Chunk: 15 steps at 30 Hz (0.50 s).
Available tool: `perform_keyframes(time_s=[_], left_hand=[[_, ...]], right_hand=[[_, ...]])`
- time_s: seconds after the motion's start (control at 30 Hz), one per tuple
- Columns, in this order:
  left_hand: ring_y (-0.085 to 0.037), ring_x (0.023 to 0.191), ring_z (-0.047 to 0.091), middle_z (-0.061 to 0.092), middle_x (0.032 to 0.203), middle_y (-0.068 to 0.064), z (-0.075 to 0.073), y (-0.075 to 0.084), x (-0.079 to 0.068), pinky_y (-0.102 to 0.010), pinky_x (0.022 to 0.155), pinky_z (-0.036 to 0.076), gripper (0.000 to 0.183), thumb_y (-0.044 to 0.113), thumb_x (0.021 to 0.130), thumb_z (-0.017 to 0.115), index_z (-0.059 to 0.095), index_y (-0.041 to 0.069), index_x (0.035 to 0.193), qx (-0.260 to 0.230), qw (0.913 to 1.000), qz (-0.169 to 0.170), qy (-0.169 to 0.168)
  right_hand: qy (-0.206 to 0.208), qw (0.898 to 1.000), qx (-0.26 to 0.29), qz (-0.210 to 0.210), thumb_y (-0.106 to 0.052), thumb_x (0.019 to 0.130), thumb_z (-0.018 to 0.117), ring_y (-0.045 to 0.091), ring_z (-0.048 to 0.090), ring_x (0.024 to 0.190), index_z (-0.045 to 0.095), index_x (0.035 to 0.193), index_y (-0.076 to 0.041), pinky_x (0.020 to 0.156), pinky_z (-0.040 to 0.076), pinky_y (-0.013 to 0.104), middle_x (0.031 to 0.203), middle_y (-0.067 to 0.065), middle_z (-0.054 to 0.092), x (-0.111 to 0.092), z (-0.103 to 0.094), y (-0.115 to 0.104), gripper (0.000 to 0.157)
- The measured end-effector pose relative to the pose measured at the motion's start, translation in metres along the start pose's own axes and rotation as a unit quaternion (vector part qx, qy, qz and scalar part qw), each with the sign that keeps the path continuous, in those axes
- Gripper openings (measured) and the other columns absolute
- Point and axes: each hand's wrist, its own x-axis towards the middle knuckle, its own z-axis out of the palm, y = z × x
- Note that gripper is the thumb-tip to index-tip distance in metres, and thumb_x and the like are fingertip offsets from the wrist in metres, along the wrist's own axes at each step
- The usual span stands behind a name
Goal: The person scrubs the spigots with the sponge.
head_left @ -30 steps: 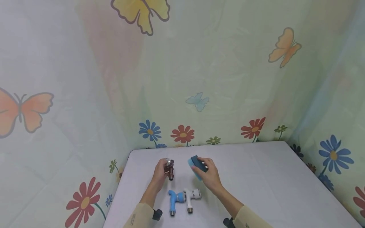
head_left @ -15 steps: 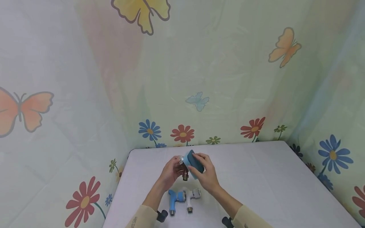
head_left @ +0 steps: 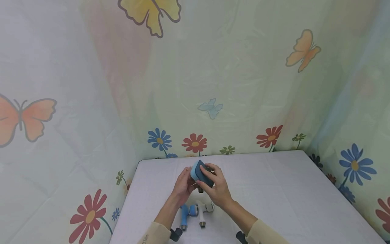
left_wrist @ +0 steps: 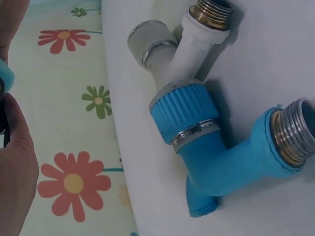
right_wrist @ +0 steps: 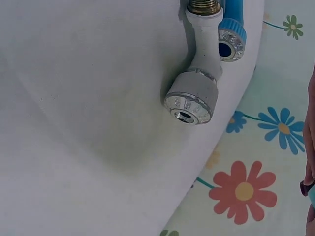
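Note:
My right hand (head_left: 220, 189) grips a two-tone blue sponge (head_left: 204, 176), dark on the outer side and light on the inner. The light side lies against a brown faucet (head_left: 200, 190) that my left hand (head_left: 182, 185) holds. Most of that faucet is hidden behind the sponge and fingers; its lower end shows. Below the hands, a blue faucet (head_left: 184, 218) and a white faucet (head_left: 201, 216) lie side by side on the table. The left wrist view shows the blue faucet (left_wrist: 202, 162) up close, its threaded metal end pointing right.
A white-covered table (head_left: 274, 193) spreads beneath the hands. Behind it and at both sides hang curtains (head_left: 256, 84) printed with flowers and butterflies. Dark wrist-camera parts (head_left: 176, 234) stick out near both sleeves.
My left hand has brought the brown faucet to the right, up to the sponge. The sponge has moved slightly left and now covers most of the faucet. The other two faucets have stayed put.

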Motion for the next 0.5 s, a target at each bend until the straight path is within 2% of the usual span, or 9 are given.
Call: perform_keyframes(time_s=[0.23, 0.37, 0.5], left_hand=[[-0.015, 0.093, 0.069, 0.072, 0.104, 0.003, -0.003, -0.002, -0.004, -0.03, 0.083, 0.056, 0.028, 0.047, 0.106, 0.055, 0.054, 0.019, 0.108, 0.018, 0.9992, 0.035, -0.012], [-0.016, 0.091, 0.067, 0.069, 0.103, 0.003, -0.005, -0.002, -0.006, -0.033, 0.086, 0.055, 0.026, 0.044, 0.106, 0.056, 0.055, 0.019, 0.108, 0.023, 0.9982, 0.053, -0.016], [-0.017, 0.093, 0.068, 0.069, 0.103, 0.001, -0.007, 0.0, -0.008, -0.035, 0.09, 0.055, 0.025, 0.041, 0.107, 0.056, 0.055, 0.017, 0.111, 0.033, 0.9977, 0.054, -0.024]], right_hand=[[0.005, 1.0, -0.016, 0.017, -0.016, 0.092, 0.08, 0.029, 0.056, 0.123, 0.066, 0.14, -0.009, 0.09, 0.057, 0.046, 0.141, 0.016, 0.057, 0.006, -0.001, 0.001, 0.05], [-0.011, 1.0, 0.0, 0.029, -0.016, 0.092, 0.079, 0.03, 0.057, 0.122, 0.067, 0.139, -0.01, 0.09, 0.058, 0.047, 0.14, 0.017, 0.057, 0.01, -0.003, 0.002, 0.049], [-0.026, 0.998, -0.007, 0.06, -0.019, 0.092, 0.08, 0.029, 0.056, 0.119, 0.067, 0.139, -0.011, 0.089, 0.058, 0.048, 0.14, 0.018, 0.056, 0.01, -0.006, 0.007, 0.049]])
